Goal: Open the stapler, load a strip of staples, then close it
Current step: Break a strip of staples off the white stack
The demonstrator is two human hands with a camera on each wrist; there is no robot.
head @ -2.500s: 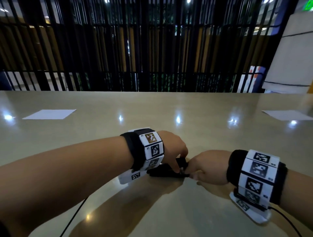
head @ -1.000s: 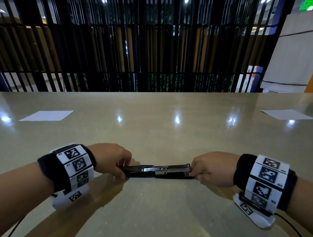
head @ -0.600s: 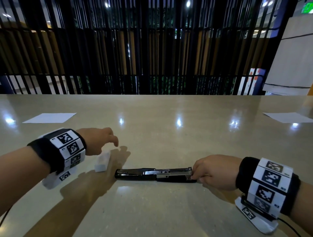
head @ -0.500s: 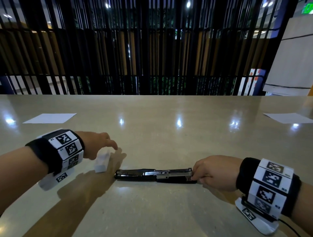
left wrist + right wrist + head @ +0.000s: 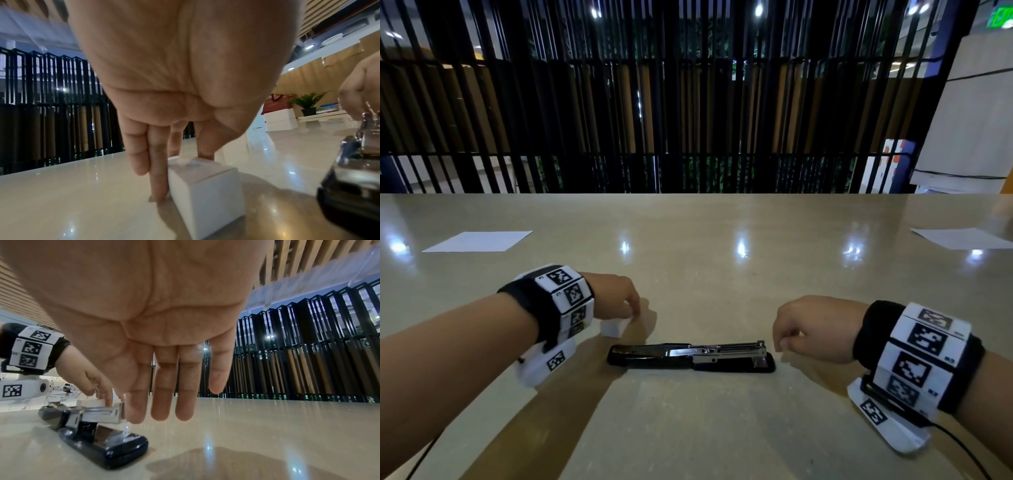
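Note:
The black stapler (image 5: pixel 688 356) lies opened out flat on the table, its chrome staple channel facing up; it also shows in the wrist views (image 5: pixel 349 186) (image 5: pixel 98 439). Just left of and behind it stands a small white staple box (image 5: pixel 614 328) (image 5: pixel 207 191) (image 5: pixel 90 402). My left hand (image 5: pixel 631 313) (image 5: pixel 183 162) reaches down onto the box and pinches it, fingers on its left side and thumb on its far side. My right hand (image 5: pixel 779 342) (image 5: pixel 164 415) hovers by the stapler's right end, fingers relaxed, holding nothing.
The glossy beige table (image 5: pixel 722 274) carries a white paper sheet (image 5: pixel 479 241) at the far left and another sheet (image 5: pixel 962 238) at the far right. A black slatted railing (image 5: pixel 688 102) runs behind the far edge. Thin cables trail from both wristbands.
The stapler was folded open flat. My left hand let go of its left end and moved onto the white box. My right hand released the stapler's right end.

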